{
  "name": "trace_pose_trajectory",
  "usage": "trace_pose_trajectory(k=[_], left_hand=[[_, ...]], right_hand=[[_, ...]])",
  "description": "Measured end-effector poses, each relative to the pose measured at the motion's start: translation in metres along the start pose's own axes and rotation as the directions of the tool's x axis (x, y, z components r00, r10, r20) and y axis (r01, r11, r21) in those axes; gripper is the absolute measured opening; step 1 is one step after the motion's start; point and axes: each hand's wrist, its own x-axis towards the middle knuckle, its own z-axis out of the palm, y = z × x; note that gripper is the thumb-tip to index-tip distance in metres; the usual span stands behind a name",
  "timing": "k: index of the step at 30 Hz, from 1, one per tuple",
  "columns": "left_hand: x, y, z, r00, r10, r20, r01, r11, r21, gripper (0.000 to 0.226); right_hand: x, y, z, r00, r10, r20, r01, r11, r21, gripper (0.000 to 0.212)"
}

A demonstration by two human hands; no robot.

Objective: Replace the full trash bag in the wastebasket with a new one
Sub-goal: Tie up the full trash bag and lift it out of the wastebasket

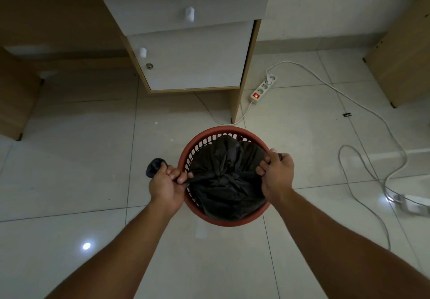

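A round red-brown wastebasket (210, 218) with a perforated wall stands on the tiled floor. Inside it sits a full black trash bag (226, 170), its top gathered into a knot near the middle. My left hand (166, 186) grips one pulled-out end of the bag at the basket's left rim, and a dark rolled bundle (154, 165) sticks out of the same fist. My right hand (275, 170) grips the bag's other end at the right rim. The two ends are stretched apart across the bag's top.
A desk cabinet (193, 54) with a drawer and door stands just beyond the basket. A white power strip (263, 88) with a lit red switch lies to its right, and its cables (372, 170) trail over the floor on the right. Wooden furniture flanks both sides.
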Motion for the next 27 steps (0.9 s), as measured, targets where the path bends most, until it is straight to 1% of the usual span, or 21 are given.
trace_pose_trajectory(k=[2,3,4,5,6,7,8,10,11,12,13,14,15,16,19,20,21,22,23,24,27], left_hand=[[0.004,0.01,0.006,0.996,0.079,-0.029,-0.077,0.994,0.082,0.047],[0.005,0.016,0.011,0.993,0.114,-0.025,-0.111,0.988,0.105,0.045],[0.007,0.02,0.016,0.992,0.128,-0.006,-0.126,0.985,0.12,0.043],[0.006,0.024,0.02,0.993,0.107,0.041,-0.112,0.981,0.157,0.037],[0.004,0.027,0.023,0.993,0.068,0.097,-0.088,0.972,0.216,0.027],[0.001,0.029,0.024,0.987,0.012,0.159,-0.054,0.964,0.261,0.014],[-0.001,0.029,0.023,0.979,-0.04,0.2,-0.018,0.959,0.283,0.012],[-0.005,0.024,0.02,0.965,-0.114,0.238,0.047,0.962,0.268,0.019],[-0.008,0.02,0.021,0.958,-0.122,0.261,0.06,0.97,0.234,0.018],[-0.01,0.016,0.021,0.952,-0.111,0.284,0.052,0.976,0.21,0.019],[-0.011,0.011,0.022,0.945,-0.089,0.314,0.029,0.981,0.192,0.021],[-0.013,0.007,0.023,0.943,-0.057,0.328,-0.008,0.981,0.194,0.022],[-0.014,0.001,0.025,0.941,-0.018,0.339,-0.055,0.977,0.206,0.024],[-0.016,-0.003,0.028,0.937,0.021,0.349,-0.109,0.966,0.235,0.025],[-0.018,-0.01,0.038,0.935,0.138,0.327,-0.261,0.892,0.369,0.026],[-0.017,-0.009,0.041,0.935,0.157,0.317,-0.282,0.874,0.397,0.028],[-0.015,-0.008,0.042,0.936,0.162,0.312,-0.282,0.876,0.392,0.029],[-0.012,-0.008,0.042,0.938,0.16,0.306,-0.277,0.877,0.392,0.03],[-0.009,-0.009,0.042,0.943,0.151,0.298,-0.269,0.87,0.412,0.031],[-0.007,-0.01,0.04,0.949,0.138,0.284,-0.26,0.853,0.452,0.031],[-0.002,-0.015,0.034,0.964,0.085,0.25,-0.202,0.849,0.488,0.028]], right_hand=[[0.001,-0.003,0.0,0.995,-0.033,0.091,0.042,0.994,-0.097,0.021],[0.001,-0.006,0.0,0.988,-0.064,0.139,0.094,0.971,-0.219,0.02],[0.001,-0.011,-0.001,0.979,-0.093,0.18,0.155,0.915,-0.372,0.02],[0.0,-0.017,-0.003,0.973,-0.099,0.207,0.194,0.837,-0.512,0.02],[0.001,-0.023,-0.005,0.97,-0.074,0.23,0.201,0.774,-0.6,0.021],[0.001,-0.03,-0.007,0.963,-0.027,0.267,0.198,0.741,-0.642,0.024],[0.002,-0.035,-0.01,0.949,0.032,0.315,0.194,0.727,-0.658,0.028],[0.003,-0.041,-0.013,0.917,0.116,0.381,0.19,0.714,-0.674,0.038],[0.002,-0.04,-0.013,0.903,0.136,0.407,0.18,0.742,-0.646,0.043],[0.0,-0.039,-0.013,0.892,0.149,0.426,0.141,0.805,-0.576,0.048],[0.0,-0.037,-0.011,0.881,0.169,0.442,0.059,0.888,-0.457,0.054],[-0.001,-0.034,-0.01,0.863,0.192,0.467,-0.027,0.941,-0.337,0.057],[-0.005,-0.031,-0.008,0.848,0.198,0.491,-0.071,0.962,-0.265,0.055],[-0.008,-0.028,-0.006,0.838,0.195,0.509,-0.054,0.959,-0.279,0.047],[-0.021,-0.018,-0.001,0.864,0.141,0.483,0.141,0.854,-0.501,0.02],[-0.023,-0.015,0.001,0.883,0.133,0.451,0.113,0.87,-0.479,0.016],[-0.022,-0.015,0.003,0.897,0.161,0.412,-0.002,0.933,-0.36,0.017],[-0.02,-0.015,0.004,0.891,0.223,0.396,-0.157,0.969,-0.191,0.025],[-0.018,-0.017,0.006,0.878,0.267,0.397,-0.272,0.961,-0.044,0.031],[-0.015,-0.017,0.008,0.876,0.284,0.39,-0.316,0.949,0.018,0.033],[-0.007,-0.012,0.011,0.91,0.279,0.306,-0.31,0.949,0.057,0.017]])
